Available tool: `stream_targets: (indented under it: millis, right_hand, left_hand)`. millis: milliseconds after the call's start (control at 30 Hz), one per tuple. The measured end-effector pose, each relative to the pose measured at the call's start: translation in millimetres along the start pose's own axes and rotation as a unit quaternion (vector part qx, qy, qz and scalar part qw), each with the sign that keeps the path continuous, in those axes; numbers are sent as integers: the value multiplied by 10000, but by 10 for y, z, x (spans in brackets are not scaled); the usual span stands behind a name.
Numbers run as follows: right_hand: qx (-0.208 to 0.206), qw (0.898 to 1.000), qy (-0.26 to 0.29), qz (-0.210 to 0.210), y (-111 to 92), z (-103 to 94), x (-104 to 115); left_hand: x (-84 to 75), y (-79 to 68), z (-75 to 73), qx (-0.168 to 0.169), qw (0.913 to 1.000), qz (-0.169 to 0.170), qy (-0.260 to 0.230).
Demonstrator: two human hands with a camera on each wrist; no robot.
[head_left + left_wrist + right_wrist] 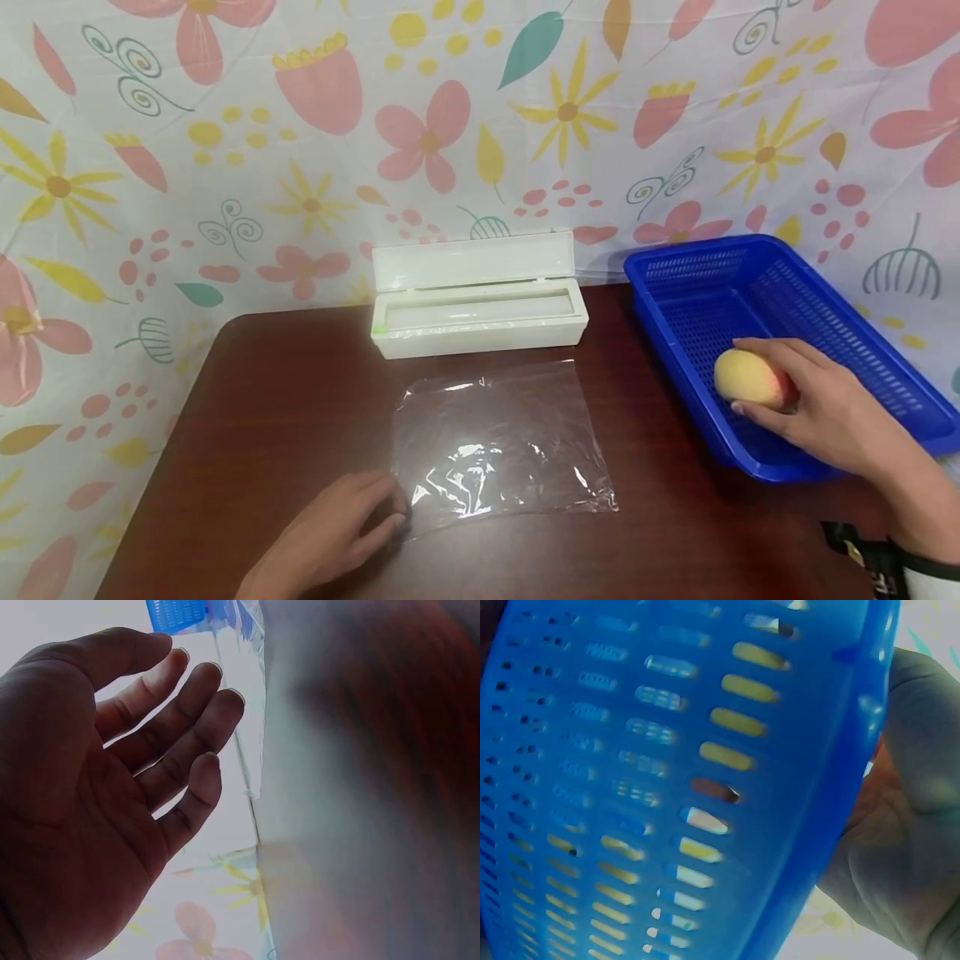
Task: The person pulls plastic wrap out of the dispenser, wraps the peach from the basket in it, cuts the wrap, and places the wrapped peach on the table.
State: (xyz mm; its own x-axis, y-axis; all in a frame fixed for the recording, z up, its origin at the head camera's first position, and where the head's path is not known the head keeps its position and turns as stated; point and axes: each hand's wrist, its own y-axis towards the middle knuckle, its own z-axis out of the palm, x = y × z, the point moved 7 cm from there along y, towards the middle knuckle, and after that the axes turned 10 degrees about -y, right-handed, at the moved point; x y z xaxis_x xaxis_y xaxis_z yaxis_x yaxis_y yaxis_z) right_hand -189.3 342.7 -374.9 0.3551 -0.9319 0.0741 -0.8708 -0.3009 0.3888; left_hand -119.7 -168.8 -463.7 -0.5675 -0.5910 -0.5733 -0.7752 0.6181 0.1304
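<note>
My right hand grips a yellow and red peach between thumb and fingers, over the inside of a blue plastic basket. In the right wrist view, the slotted basket side hides most of the peach and the fingers. A transparent sheet of plastic film lies flat on the table, glossy and a little wrinkled. Beside its near left corner rests my left hand, its fingers loosely bent. The left wrist view shows this hand with nothing held in it.
A long white wrap dispenser stands at the back of the dark wooden table, lid raised and a roll inside. Behind it hangs a flower-patterned cloth. The basket occupies the table's right side.
</note>
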Motion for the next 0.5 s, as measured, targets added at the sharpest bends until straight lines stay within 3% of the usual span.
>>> stream_targets:
  millis: [367,500]
  right_hand:
    - [-303,9995,35,33,44,-151,157]
    - [-255,9997,54,17,69,-171,227]
  left_hand:
    - [-2,34,-42,163,9995,-192,183]
    - [-20,45,-40,135,9997,-99,191]
